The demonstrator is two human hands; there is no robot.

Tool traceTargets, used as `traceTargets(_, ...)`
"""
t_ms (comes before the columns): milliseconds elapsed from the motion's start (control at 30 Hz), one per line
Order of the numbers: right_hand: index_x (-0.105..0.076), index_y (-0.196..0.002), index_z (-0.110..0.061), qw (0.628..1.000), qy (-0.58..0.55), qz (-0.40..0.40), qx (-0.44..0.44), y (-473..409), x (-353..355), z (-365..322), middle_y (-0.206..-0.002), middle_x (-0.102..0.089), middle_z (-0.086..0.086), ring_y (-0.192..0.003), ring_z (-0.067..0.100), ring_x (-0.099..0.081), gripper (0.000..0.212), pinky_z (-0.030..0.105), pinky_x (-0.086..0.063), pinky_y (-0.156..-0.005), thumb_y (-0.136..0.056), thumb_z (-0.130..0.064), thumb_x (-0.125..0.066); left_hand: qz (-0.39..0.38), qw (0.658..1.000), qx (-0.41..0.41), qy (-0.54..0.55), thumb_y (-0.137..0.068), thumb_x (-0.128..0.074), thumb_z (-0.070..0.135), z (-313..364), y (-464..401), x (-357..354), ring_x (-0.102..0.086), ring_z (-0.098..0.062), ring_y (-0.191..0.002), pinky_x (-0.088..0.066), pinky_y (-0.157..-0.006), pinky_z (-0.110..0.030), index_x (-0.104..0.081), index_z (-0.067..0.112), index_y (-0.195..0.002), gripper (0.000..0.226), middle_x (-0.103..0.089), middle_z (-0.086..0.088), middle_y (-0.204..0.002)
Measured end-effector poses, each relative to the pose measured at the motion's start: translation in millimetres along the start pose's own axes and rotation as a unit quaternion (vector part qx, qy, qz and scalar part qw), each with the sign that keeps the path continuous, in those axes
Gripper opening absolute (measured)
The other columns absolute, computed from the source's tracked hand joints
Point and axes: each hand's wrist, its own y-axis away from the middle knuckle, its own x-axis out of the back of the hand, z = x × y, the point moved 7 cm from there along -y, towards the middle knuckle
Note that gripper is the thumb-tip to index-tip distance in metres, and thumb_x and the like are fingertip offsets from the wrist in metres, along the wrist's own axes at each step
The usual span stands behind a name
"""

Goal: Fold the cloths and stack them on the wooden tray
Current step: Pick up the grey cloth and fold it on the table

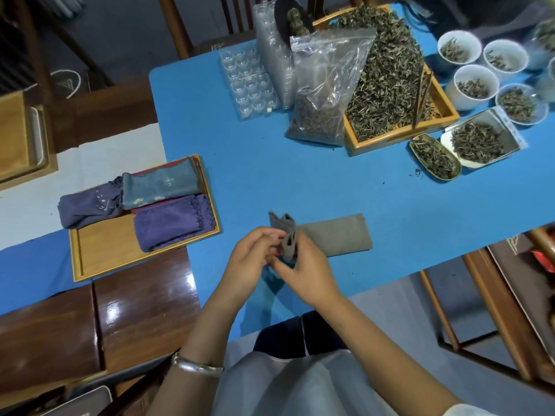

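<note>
A grey cloth (333, 235) lies on the blue table as a long folded strip, its left end lifted and bunched. My left hand (250, 262) and my right hand (303, 270) both pinch that raised end, close together near the table's front edge. To the left sits the wooden tray (99, 259). On it lie a folded purple cloth (172, 223) with a scalloped edge, a folded blue-grey cloth (159, 187) and a dark red cloth under them. A purple embroidered cloth (87, 205) hangs over the tray's left rim.
A wooden box of loose tea leaves (390, 85), a plastic bag of tea (321, 94), clear plastic trays (249, 82), white cups of tea (476, 87) and small dishes fill the far and right table. A glossy brown bench (90, 325) stands at the left.
</note>
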Motion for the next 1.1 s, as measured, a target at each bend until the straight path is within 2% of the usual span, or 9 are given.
traceTargets(100, -0.054, -0.089, -0.024, 0.998, -0.043, 0.049, -0.021, 2, 16, 11, -0.069, -0.057, -0.014, -0.063, 0.002, -0.054, 0.009, 0.018, -0.042, -0.058, -0.083, -0.024, -0.062, 0.004, 1.000, 0.002, -0.029, -0.094, -0.043, 0.001, 4, -13, -12, -0.065, -0.003, -0.074, -0.050, -0.069, -0.014, -0.067, 0.012, -0.085, 0.028, -0.069, 0.000, -0.082)
traceTargets(200, -0.053, -0.078, -0.015, 0.993, -0.057, 0.078, -0.064, 6, 31, 28, -0.057, -0.051, -0.009, -0.051, 0.003, -0.046, 0.015, 0.019, -0.036, -0.050, -0.086, -0.024, -0.062, 0.001, 0.999, 0.002, -0.049, -0.095, -0.044, 0.001, -1, -22, -16, -0.065, -0.003, -0.073, -0.048, -0.066, -0.011, -0.065, 0.013, -0.082, 0.027, -0.067, -0.003, -0.083)
traceTargets(333, -0.061, -0.083, -0.006, 0.972, -0.150, 0.121, -0.131, 8, 54, 54, -0.072, -0.066, 0.012, -0.063, 0.022, -0.059, 0.015, 0.036, -0.047, -0.060, -0.084, -0.020, -0.067, 0.027, 0.995, 0.052, -0.085, -0.092, -0.049, 0.004, -22, -32, -15, -0.063, -0.011, -0.072, -0.050, -0.068, -0.017, -0.063, 0.015, -0.084, 0.020, -0.066, -0.004, -0.081)
traceTargets(433, -0.058, -0.089, -0.014, 0.950, -0.198, 0.175, -0.163, 15, 74, 72, -0.073, -0.061, 0.005, -0.064, 0.015, -0.056, 0.015, 0.035, -0.049, -0.067, -0.081, -0.010, -0.070, 0.047, 0.984, 0.105, -0.136, -0.089, -0.056, 0.012, -44, -33, -18, -0.058, -0.019, -0.070, -0.046, -0.071, -0.031, -0.058, 0.013, -0.085, 0.005, -0.060, -0.005, -0.076)
traceTargets(533, -0.057, -0.102, -0.014, 0.939, -0.195, 0.203, -0.197, 19, 88, 93, -0.086, -0.065, 0.014, -0.073, 0.024, -0.060, 0.025, 0.044, -0.053, -0.076, -0.081, -0.011, -0.070, -0.006, 0.976, 0.133, -0.174, -0.090, -0.059, 0.024, -62, -35, -33, -0.043, -0.015, -0.054, -0.034, -0.057, -0.027, -0.048, 0.014, -0.068, 0.027, -0.046, 0.005, -0.053)
traceTargets(667, -0.060, -0.093, -0.006, 0.938, -0.166, 0.189, -0.237, 21, 89, 115, -0.089, -0.066, 0.023, -0.084, 0.036, -0.064, 0.020, 0.055, -0.052, -0.078, -0.088, -0.025, -0.061, -0.004, 0.972, 0.159, -0.171, -0.089, -0.063, 0.031, -73, -38, -52, -0.045, -0.020, -0.062, -0.033, -0.063, -0.032, -0.048, 0.009, -0.070, 0.032, -0.043, -0.004, -0.059)
traceTargets(867, -0.049, -0.063, -0.003, 0.940, -0.099, 0.202, -0.255, 31, 87, 129, -0.056, -0.057, 0.007, -0.050, 0.008, -0.050, 0.037, 0.019, -0.039, -0.048, -0.083, -0.032, -0.060, 0.072, 0.969, 0.139, -0.188, -0.077, -0.071, 0.045, -73, -41, -64, -0.049, -0.019, -0.055, -0.040, -0.059, -0.032, -0.049, 0.009, -0.054, 0.047, -0.049, 0.001, -0.054)
traceTargets(1000, -0.036, -0.050, -0.019, 0.948, -0.022, 0.181, -0.261, 29, 93, 131, -0.040, -0.041, -0.010, -0.040, -0.001, -0.044, 0.044, 0.012, -0.032, -0.040, -0.076, -0.030, -0.070, 0.098, 0.968, 0.093, -0.213, -0.073, -0.076, 0.040, -65, -38, -74, -0.066, -0.016, -0.083, -0.054, -0.078, -0.032, -0.067, 0.012, -0.092, 0.036, -0.071, 0.001, -0.090)
traceTargets(1100, -0.040, -0.057, -0.020, 0.950, 0.030, 0.169, -0.260, 25, 102, 127, -0.049, -0.045, -0.011, -0.045, 0.000, -0.048, 0.040, 0.016, -0.030, -0.039, -0.073, -0.036, -0.073, 0.088, 0.976, 0.057, -0.191, -0.079, -0.074, 0.027, -59, -37, -77, -0.068, -0.016, -0.086, -0.055, -0.078, -0.031, -0.068, 0.011, -0.092, 0.022, -0.073, -0.001, -0.092)
